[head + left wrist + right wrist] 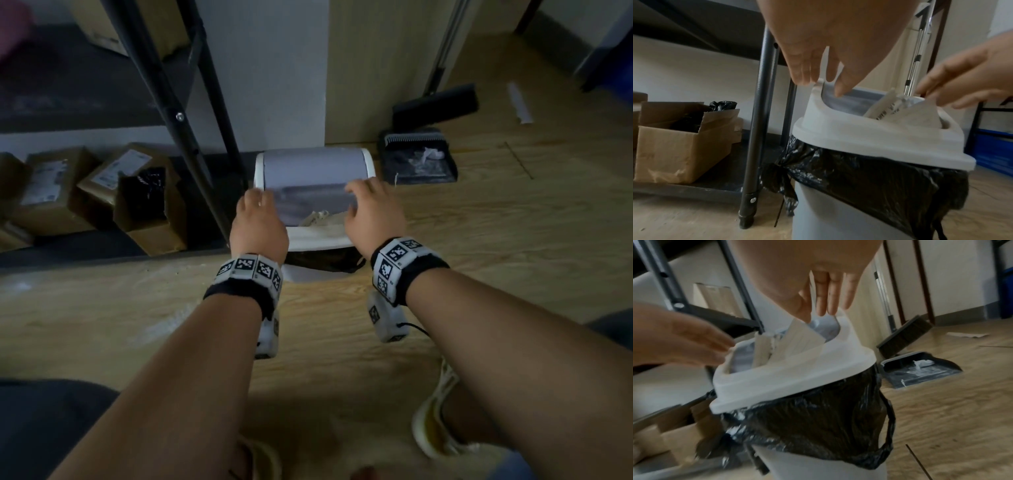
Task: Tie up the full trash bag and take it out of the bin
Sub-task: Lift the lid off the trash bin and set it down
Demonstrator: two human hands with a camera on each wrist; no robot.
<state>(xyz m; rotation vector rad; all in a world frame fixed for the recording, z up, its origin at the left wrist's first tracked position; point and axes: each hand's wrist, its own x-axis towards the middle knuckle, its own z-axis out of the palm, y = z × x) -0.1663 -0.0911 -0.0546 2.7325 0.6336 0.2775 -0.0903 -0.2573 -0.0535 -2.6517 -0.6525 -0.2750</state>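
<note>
Trash bag (869, 175) stays pinned under the lid (859, 133); left hand (258, 219) and right hand (371, 212), fingers straight and apart, touch its corners, likely to lift it.

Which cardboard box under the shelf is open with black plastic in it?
The cardboard box nearest the shelf leg: its flaps stand open and crumpled black plastic shows inside. The boxes further left are shut, with white labels on top.

bin (818, 216): base cut off by the frame edge
trash bag (818, 426): inside hidden under lid (869, 138)
my left fingers (701, 340): blurred
</note>
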